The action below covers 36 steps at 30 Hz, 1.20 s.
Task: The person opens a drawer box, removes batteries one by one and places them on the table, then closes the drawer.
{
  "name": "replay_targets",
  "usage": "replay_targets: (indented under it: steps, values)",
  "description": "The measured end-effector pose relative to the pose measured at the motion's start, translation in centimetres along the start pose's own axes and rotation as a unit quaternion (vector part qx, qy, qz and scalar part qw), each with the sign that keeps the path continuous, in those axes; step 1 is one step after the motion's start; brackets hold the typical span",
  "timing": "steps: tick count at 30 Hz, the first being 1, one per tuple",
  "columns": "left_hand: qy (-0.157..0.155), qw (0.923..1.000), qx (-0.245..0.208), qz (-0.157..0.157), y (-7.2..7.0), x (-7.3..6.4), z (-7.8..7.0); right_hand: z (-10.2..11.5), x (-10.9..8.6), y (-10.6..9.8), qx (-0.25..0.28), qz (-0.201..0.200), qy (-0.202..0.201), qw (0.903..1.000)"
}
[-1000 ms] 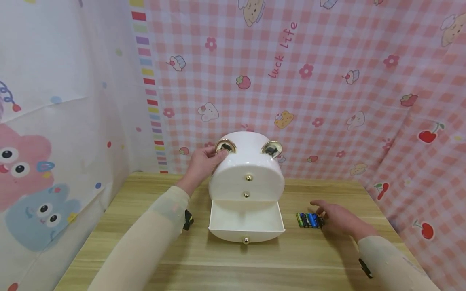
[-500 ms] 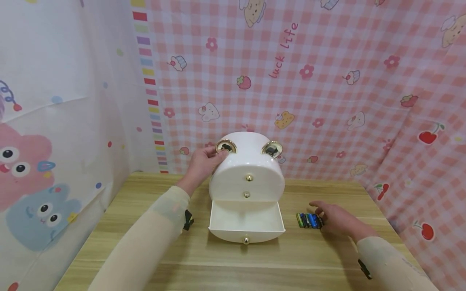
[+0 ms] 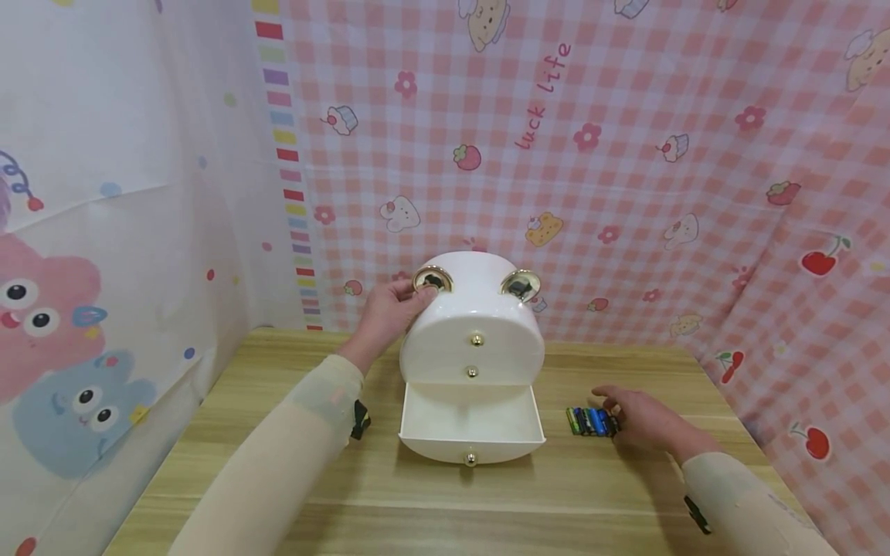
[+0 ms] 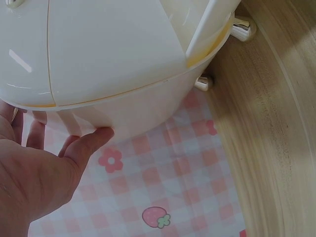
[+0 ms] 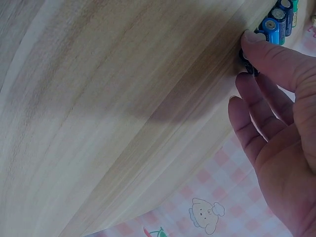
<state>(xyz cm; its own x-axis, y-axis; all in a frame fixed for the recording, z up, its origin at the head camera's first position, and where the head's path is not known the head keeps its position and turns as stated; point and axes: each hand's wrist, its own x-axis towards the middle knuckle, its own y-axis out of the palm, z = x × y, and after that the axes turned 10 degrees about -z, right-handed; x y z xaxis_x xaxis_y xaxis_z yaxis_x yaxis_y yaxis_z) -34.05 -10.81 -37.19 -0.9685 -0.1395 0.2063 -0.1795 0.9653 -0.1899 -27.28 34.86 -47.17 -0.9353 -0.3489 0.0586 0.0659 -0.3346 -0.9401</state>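
A glossy white drawer box (image 3: 473, 309) stands at mid-table with two gold-rimmed, eye-like parts on top. Its bottom drawer (image 3: 470, 413) is pulled out, and nothing lies inside. My left hand (image 3: 392, 313) holds the box beside the left gold rim (image 3: 433, 279), with the thumb in front. Along the box's side, its other fingers (image 4: 96, 138) rest. To the right, several batteries (image 3: 587, 421) lie side by side in a row. My right hand (image 3: 650, 417) is at the row's right end, its thumb (image 5: 261, 47) beside a dark battery and its fingers loosely bent. Finger contact there is partly hidden.
The wooden table (image 3: 528, 513) reaches back to a pink checked curtain (image 3: 626, 193). A white patterned cloth (image 3: 132, 232) hangs on the left. Small gold knobs (image 3: 476, 340) stick out from the drawer fronts.
Both hands, the box and the batteries keep their places. The head view shifts only very slightly.
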Motion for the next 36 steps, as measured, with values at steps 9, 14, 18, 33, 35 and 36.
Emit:
replay_targets:
  steps: [9, 14, 18, 33, 35, 36]
  values:
    - [-0.001, 1.0, 0.01, -0.002, 0.03, 0.0, -0.12, -0.03, -0.07, 0.02, -0.005, -0.001, -0.003, 1.0]
    - [-0.001, 0.9999, 0.011, -0.004, 0.03, -0.05, -0.3, -0.19, -0.01, 0.08, -0.006, -0.003, -0.007, 1.0]
    - [0.005, 0.9999, 0.01, -0.005, 0.03, -0.11, -0.4, -0.28, 0.07, 0.08, -0.006, -0.002, -0.006, 1.0]
    - [0.001, 0.9999, 0.012, -0.002, 0.01, -0.2, -0.29, -0.41, 0.01, 0.4, -0.006, -0.001, -0.006, 1.0]
    - [-0.001, 1.0, 0.01, -0.001, 0.02, -0.21, -0.3, -0.41, -0.01, 0.39, -0.007, -0.002, -0.007, 0.9999]
    - [-0.001, 1.0, 0.01, -0.002, 0.02, -0.19, -0.29, -0.4, -0.03, 0.39, -0.007, -0.002, -0.006, 1.0]
